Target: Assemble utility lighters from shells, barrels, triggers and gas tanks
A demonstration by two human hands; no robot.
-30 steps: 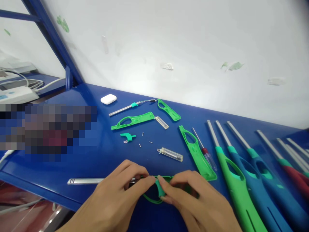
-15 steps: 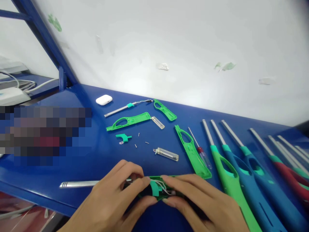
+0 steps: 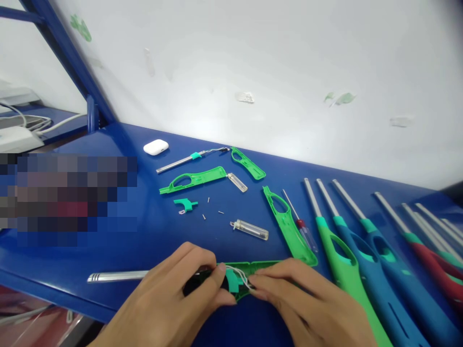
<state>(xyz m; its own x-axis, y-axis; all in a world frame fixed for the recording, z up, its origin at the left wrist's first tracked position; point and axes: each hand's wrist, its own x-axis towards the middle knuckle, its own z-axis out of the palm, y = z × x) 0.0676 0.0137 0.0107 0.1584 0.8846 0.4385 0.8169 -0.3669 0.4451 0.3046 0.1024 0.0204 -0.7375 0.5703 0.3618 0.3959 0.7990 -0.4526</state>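
Note:
My left hand (image 3: 173,299) is closed around an opened gas lighter's green casing half (image 3: 258,265), with its metal tube (image 3: 115,276) sticking out to the left. A teal trigger (image 3: 233,281) sits in the casing beside my left fingertips. Thin white wires (image 3: 240,271) loop from there to my right hand (image 3: 296,294), whose thumb and finger are pinched at the wires' end. Whatever else is between those fingertips is hidden. Beyond the hands lie another green casing half (image 3: 292,233), a clear fuel tank (image 3: 252,230), a loose teal trigger (image 3: 185,205) and several small screws (image 3: 221,212).
A screwdriver (image 3: 306,233) lies beside whole lighters in green (image 3: 347,270), blue (image 3: 376,279) and red (image 3: 434,265) on the right. Farther back are more casing halves (image 3: 197,180), another tank (image 3: 238,182), a tube with wires (image 3: 177,163) and a white case (image 3: 156,147).
My right fingers have drawn together into a pinch at the wires' end, uncovering more of the casing's back edge. The left hand has barely shifted.

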